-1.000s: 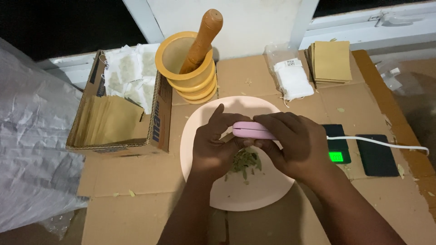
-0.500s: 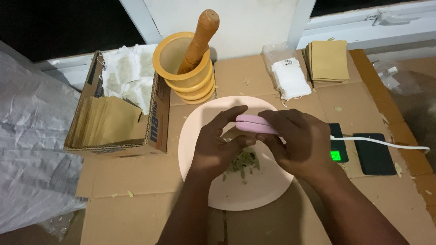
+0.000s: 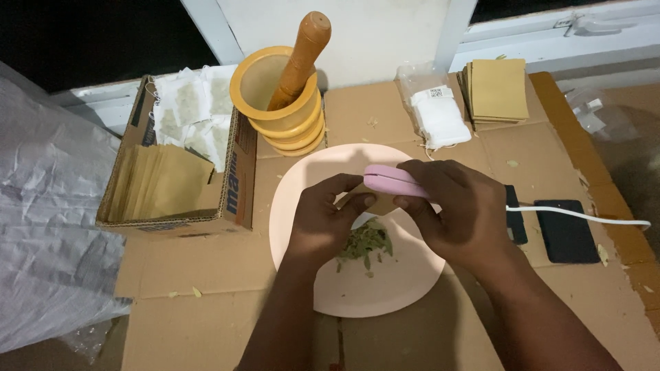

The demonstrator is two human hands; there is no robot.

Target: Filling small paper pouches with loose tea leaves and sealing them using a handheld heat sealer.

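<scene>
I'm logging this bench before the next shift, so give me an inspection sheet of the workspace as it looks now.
Surface: flattened brown cardboard, leaf crumbs scattered.
Job's things: small pink handheld clamp device; small tan paper packet; round pale pink plate with dried green leaves.
Clutter: yellow mortar with wooden pestle; open cardboard box; stacked tan envelopes; white bags in plastic.
Grippers: left hand pinches packet; right hand grips device.
Cables: white cord.
Surroundings: crinkled plastic sheet, white window frame.
</scene>
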